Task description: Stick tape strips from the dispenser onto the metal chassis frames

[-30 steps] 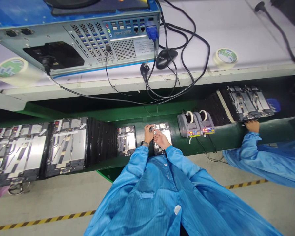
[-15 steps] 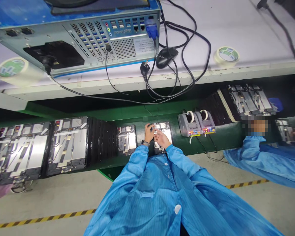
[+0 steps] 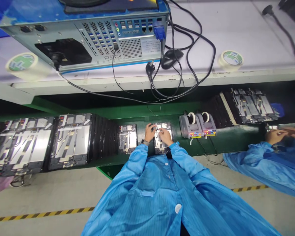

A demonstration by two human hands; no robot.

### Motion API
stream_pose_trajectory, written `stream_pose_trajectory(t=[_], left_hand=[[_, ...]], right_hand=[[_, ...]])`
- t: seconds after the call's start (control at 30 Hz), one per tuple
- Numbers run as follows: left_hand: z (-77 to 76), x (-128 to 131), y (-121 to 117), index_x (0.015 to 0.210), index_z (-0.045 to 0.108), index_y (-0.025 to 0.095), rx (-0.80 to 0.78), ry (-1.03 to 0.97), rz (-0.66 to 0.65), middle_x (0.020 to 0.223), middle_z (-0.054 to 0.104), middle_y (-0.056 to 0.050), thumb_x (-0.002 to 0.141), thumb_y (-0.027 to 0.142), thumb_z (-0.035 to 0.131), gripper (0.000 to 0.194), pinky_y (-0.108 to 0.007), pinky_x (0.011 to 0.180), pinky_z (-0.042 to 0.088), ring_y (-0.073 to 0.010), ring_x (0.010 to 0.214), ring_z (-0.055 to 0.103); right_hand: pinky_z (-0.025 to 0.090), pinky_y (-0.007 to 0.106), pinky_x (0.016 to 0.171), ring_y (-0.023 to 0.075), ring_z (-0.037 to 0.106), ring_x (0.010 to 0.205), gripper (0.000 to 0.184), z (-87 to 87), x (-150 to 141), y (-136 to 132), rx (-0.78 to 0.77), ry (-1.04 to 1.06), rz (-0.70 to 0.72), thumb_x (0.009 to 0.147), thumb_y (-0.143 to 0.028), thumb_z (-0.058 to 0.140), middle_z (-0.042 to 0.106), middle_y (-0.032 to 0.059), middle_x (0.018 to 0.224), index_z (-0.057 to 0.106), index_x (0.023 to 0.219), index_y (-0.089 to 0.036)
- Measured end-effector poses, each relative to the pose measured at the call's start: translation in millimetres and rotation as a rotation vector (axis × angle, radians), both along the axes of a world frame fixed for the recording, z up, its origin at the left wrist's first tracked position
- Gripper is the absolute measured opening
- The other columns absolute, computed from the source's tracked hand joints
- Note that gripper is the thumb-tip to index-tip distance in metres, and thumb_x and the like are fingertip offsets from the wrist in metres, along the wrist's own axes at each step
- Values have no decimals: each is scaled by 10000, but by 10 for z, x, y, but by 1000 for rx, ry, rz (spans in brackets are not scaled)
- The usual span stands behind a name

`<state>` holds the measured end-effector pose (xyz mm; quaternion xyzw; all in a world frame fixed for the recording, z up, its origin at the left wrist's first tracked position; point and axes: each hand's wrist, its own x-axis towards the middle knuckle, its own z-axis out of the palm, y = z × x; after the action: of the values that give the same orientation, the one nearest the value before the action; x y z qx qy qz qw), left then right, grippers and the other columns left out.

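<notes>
An opened tablet-like unit (image 3: 159, 144), with silvery panels and a dark frame, lies on the green bench in front of me. At its upper left corner is my left hand (image 3: 149, 133), fingers bent and closed; whatever they grip is too small to make out. My right hand (image 3: 165, 136) lies over the upper part of the same unit, its fingertips pinched together near a short whitish strip. I cannot tell whether the pinch holds that strip. A similar unit (image 3: 127, 139) rests just to the left, apart from both hands.
Two tape dispensers (image 3: 191, 126) stand to the right. Stacked units (image 3: 71, 141) fill the left, with another stack (image 3: 253, 105) at far right. A co-worker's hand (image 3: 275, 136) works there. Above are a computer case (image 3: 100, 42), loose cables, a mouse (image 3: 171, 58) and a tape roll (image 3: 232, 59).
My hands were close together over the unit's upper left; my right hand has since moved slightly right and down, apart from the left. The view has shifted a little.
</notes>
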<state>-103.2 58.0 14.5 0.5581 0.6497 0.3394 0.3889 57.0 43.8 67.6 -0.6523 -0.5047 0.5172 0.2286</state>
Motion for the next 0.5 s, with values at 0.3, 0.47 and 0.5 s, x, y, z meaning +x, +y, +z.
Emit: stream_pose_trajectory(t=[0.3,0.47,0.5], left_hand=[[-59,-6,11,1134,765,255,21,5,1,1389,534,-109,889,157,666,282,-459,1224,351,-281,1429,460],[-90,-19,15,1128,774,262,13,21,5,1416,520,-109,893,199,689,258,-462,1222,354,-291,1416,476],[-90,-23,17,1133,775,265,5,24,3,1421,519,-108,894,202,689,262,-464,1224,350,-292,1416,477]], right_hand=[[482,323,904,235,672,995,611,254,-2,135,222,-732,691,1007,-182,421,661,134,1244,429,1610,-279],[484,347,918,266,654,1063,688,312,21,86,237,-829,820,983,-170,466,637,164,1283,329,1650,-265],[485,349,921,269,653,1069,684,319,30,78,240,-833,830,982,-171,469,637,165,1283,337,1646,-262]])
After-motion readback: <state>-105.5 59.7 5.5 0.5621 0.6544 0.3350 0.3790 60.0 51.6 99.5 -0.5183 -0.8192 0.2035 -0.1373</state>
